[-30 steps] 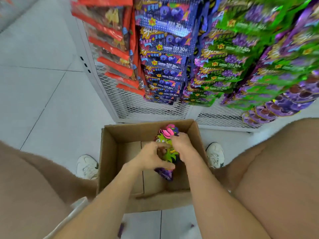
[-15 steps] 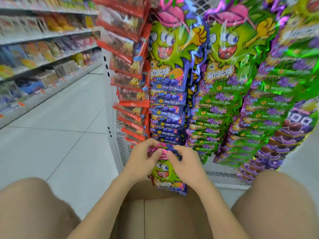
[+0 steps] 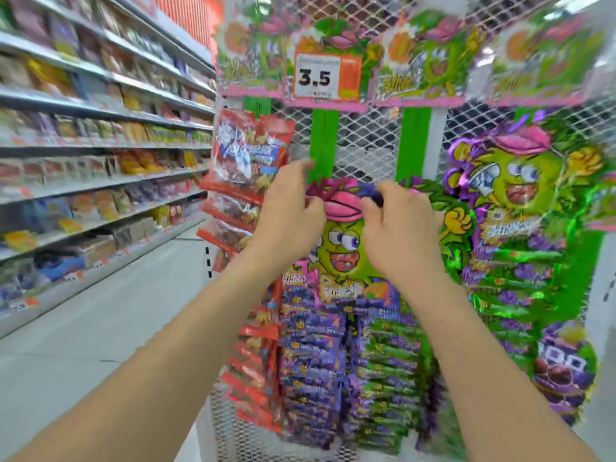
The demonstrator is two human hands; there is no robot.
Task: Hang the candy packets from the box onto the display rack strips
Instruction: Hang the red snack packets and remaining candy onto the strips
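Head view: left hand [image 3: 290,208], right hand [image 3: 400,225] pinched candy packet [image 3: 340,248] top; long axis vertical; green strip [image 3: 325,135] just above, nearer left.

My one view is the head camera. It faces forward, nearly level, close to the display rack [image 3: 366,151]. The left hand [image 3: 290,211] and right hand [image 3: 396,225] pinch a candy packet [image 3: 340,248] mid-frame, and aisle shelves [image 3: 100,141] recede along the left edge.

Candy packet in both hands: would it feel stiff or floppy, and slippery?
Probably floppy: the candy packet hangs down from where the left hand and right hand pinch its top. Likely light, as a pinch alone carries it. Its glossy film may slip.
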